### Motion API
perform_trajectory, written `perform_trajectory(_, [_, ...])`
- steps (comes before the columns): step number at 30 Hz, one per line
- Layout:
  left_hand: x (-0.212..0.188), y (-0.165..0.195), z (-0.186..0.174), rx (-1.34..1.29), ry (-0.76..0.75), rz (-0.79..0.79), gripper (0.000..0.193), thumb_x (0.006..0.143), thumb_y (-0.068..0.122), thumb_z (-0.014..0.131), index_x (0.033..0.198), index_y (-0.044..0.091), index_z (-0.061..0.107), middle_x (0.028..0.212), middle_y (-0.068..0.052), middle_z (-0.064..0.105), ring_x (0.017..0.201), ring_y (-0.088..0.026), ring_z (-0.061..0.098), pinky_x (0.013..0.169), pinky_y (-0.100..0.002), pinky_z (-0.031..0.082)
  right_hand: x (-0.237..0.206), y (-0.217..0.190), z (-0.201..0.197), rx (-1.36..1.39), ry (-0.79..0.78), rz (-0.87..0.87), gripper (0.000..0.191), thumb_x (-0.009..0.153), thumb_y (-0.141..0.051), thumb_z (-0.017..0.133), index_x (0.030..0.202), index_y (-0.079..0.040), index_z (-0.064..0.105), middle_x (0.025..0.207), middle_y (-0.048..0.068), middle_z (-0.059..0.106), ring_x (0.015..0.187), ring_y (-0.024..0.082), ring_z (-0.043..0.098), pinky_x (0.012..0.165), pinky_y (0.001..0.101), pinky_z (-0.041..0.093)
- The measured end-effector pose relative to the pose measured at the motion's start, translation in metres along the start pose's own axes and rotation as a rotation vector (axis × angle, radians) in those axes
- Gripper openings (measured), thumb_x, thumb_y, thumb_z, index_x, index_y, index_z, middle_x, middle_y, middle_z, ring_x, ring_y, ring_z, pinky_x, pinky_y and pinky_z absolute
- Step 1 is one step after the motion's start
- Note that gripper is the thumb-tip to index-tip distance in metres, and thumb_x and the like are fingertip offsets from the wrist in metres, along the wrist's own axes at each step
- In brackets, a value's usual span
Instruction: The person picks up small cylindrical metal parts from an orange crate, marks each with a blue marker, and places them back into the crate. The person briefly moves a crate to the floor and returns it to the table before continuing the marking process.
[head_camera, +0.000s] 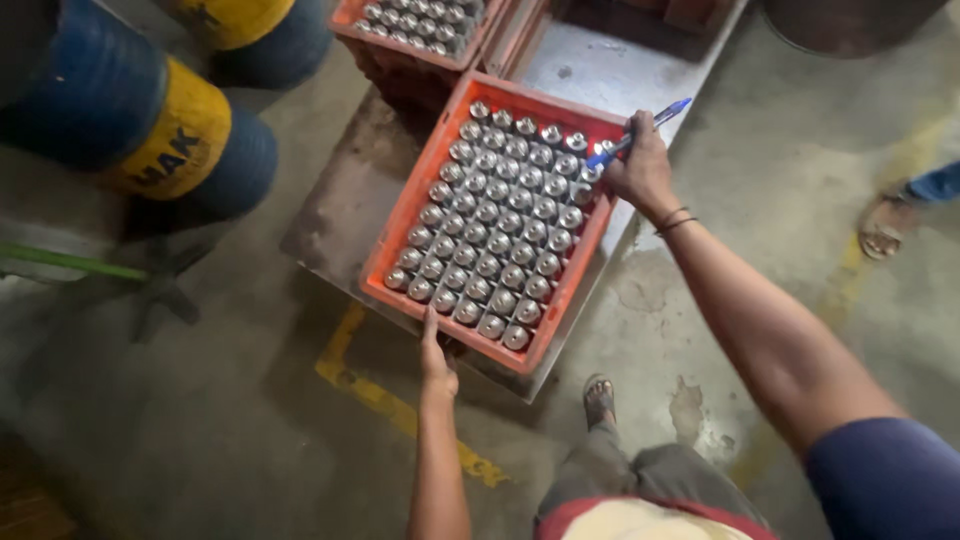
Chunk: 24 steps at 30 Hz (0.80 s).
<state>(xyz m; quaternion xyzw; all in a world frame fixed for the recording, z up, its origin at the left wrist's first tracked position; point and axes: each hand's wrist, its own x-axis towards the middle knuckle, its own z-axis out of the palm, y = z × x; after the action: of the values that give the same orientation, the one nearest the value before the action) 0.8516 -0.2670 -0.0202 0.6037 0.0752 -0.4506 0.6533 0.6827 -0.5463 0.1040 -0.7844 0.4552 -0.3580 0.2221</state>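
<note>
An orange plastic crate (402, 222) packed with several shiny metal cylindrical parts (497, 228) sits tilted on a low metal platform (345, 200). My left hand (436, 362) reaches to the crate's near edge, fingers extended and touching its rim. My right hand (640, 170) rests at the crate's far right corner and grips a blue pen (640, 132), whose tip points at the parts in that corner.
A second orange crate (352, 22) of similar parts stands behind the first. Blue and yellow drums (150, 125) lie at the upper left. My sandalled foot (598, 397) is on the concrete floor; another person's foot (882, 228) is at the right edge.
</note>
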Motion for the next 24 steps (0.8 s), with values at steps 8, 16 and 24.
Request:
perform_trajectory(8, [0.001,0.002,-0.001,0.100,-0.007,0.053,0.062,0.088,0.060,0.066,0.136,0.021,0.057,0.093,0.000,0.064,0.074,-0.015,0.057,0.058,-0.032,0.042,-0.036,-0.021,0.011,0.217,0.086,0.372,0.052,0.075,-0.015,0.079,0.107,-0.010,0.039,0.078,0.012,0.067,0.071,0.031,0.071,0.067,0.0435,0.055])
perform_trajectory(16, [0.021,0.008,-0.046,0.187,-0.246,-0.022,0.052,0.094,0.046,0.064,0.129,0.008,0.063,0.103,-0.003,0.071,0.085,-0.014,0.069,0.070,-0.033,0.055,-0.090,-0.009,0.020,0.264,0.308,0.426,0.047,0.086,-0.018,0.082,0.110,-0.009,0.042,0.089,0.012,0.065,0.081,0.025,0.068,0.072,0.0389,0.056])
perform_trajectory(24, [0.050,0.029,-0.070,0.829,0.038,1.254,0.050,0.077,0.029,0.085,0.106,0.000,0.056,0.099,-0.014,0.058,0.091,-0.028,0.057,0.083,-0.044,0.050,-0.249,-0.081,0.076,0.382,0.388,0.336,0.059,0.085,-0.004,0.070,0.137,-0.006,0.042,0.139,0.019,0.052,0.133,0.029,0.049,0.113,0.0448,0.035])
